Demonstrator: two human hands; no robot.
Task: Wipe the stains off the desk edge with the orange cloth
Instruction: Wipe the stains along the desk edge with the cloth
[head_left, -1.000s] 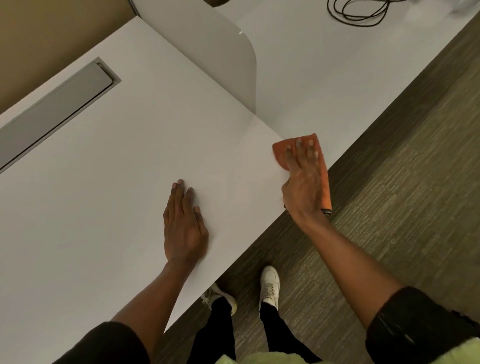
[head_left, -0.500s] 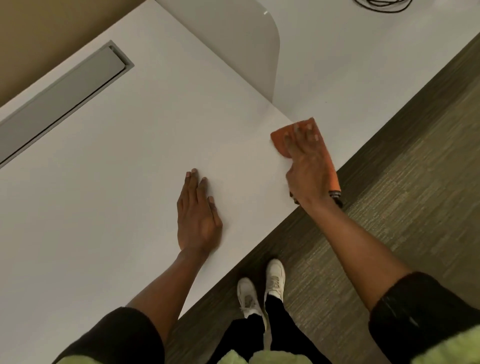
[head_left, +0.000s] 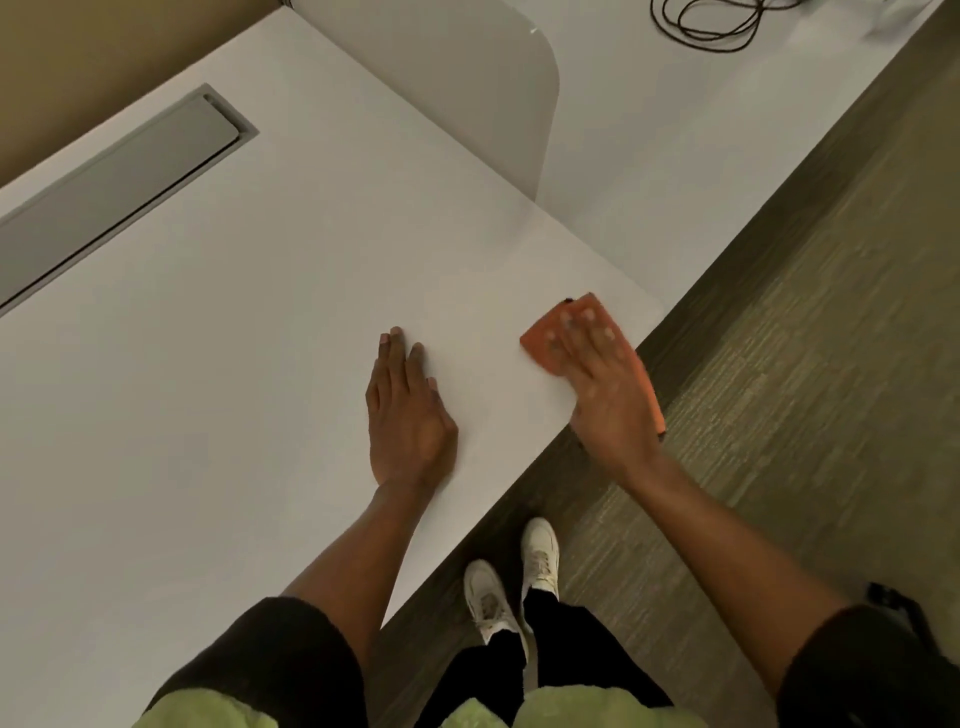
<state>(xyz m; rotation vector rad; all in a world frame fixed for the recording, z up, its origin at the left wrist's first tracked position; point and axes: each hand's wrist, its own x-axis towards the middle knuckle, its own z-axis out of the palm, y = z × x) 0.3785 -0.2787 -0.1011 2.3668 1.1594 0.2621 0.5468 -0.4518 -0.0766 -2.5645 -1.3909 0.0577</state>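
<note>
The orange cloth (head_left: 540, 340) is pressed flat under the open right hand (head_left: 605, 387) at the surface (head_left: 260, 364) edge, its long axis along that edge; the left hand (head_left: 408, 415) is rested flat, empty.

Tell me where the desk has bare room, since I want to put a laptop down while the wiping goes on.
Bare desk lies between the cable tray and the left hand. It is crowded at the edge, where the right hand presses the orange cloth.

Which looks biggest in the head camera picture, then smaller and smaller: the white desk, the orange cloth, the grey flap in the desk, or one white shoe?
1. White desk
2. Grey flap
3. Orange cloth and a white shoe: they look about alike; the right hand hides much of the cloth, and the shoe is farther away, so unsure.
</note>
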